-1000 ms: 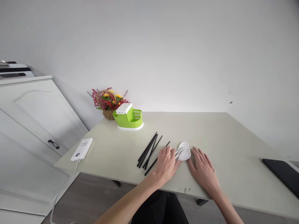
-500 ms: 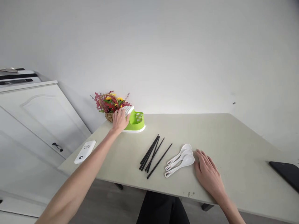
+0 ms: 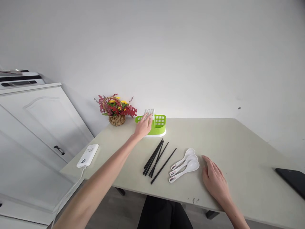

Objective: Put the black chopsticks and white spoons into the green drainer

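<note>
My left hand (image 3: 143,126) reaches to the far side of the beige table (image 3: 228,143) and grips the green cutlery holder (image 3: 157,125), which has a white slotted top and a white base. Several black chopsticks (image 3: 156,157) lie loose in the table's middle, just in front of the holder. Three white spoons (image 3: 184,164) lie side by side to their right. My right hand (image 3: 213,179) rests flat on the table next to the spoons' bowls, fingers apart, holding nothing.
A wicker basket of red and yellow flowers (image 3: 116,109) stands at the back left by the wall. A white power bank (image 3: 87,155) with a cable lies at the left edge. A black tablet (image 3: 291,178) lies at the right edge. White cabinets (image 3: 35,127) stand on the left.
My left hand left the spoons, reached the green holder by the flower basket and slid it right, towards the chopsticks. My right hand stayed flat by the spoons.
</note>
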